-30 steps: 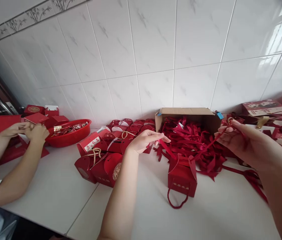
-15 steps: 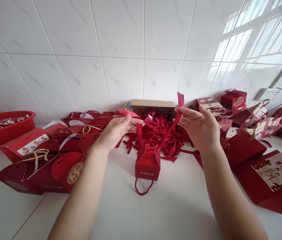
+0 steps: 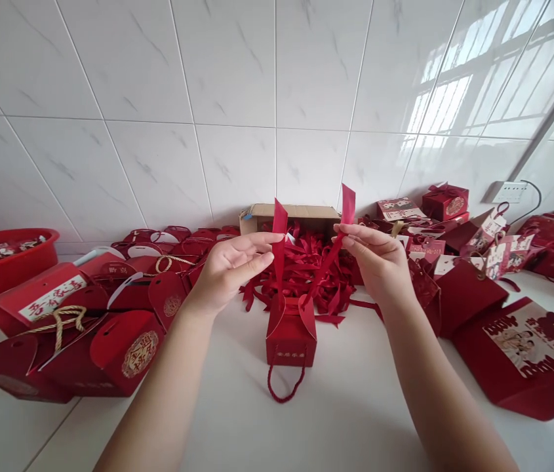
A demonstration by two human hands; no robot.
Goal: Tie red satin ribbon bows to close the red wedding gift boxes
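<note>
A small dark red gift box [image 3: 290, 337] stands upright at the middle of the white tabletop, its cord handle [image 3: 286, 395] hanging down at the front. Red ribbon [image 3: 279, 262] rises from the top of the box in two strands. My left hand [image 3: 230, 269] pinches the left strand between fingertips and thumb, its cut end pointing up. Between the fingers of my right hand [image 3: 377, 259] is the other strand, which slants up from the box. Both hands are above the box, one on either side, not touching it.
Behind the box, a cardboard carton [image 3: 301, 211] lies against the tiled wall with loose red ribbons [image 3: 328, 288] spilling out. Folded red gift boxes [image 3: 104, 347] crowd the left, near a red basin [image 3: 43, 262]. More boxes [image 3: 527, 360] sit at right, below a power socket [image 3: 507, 191].
My left hand has moved right and straightened its ribbon end upward. The right hand has shifted slightly left and lower, keeping its strand. The view has turned a little.
</note>
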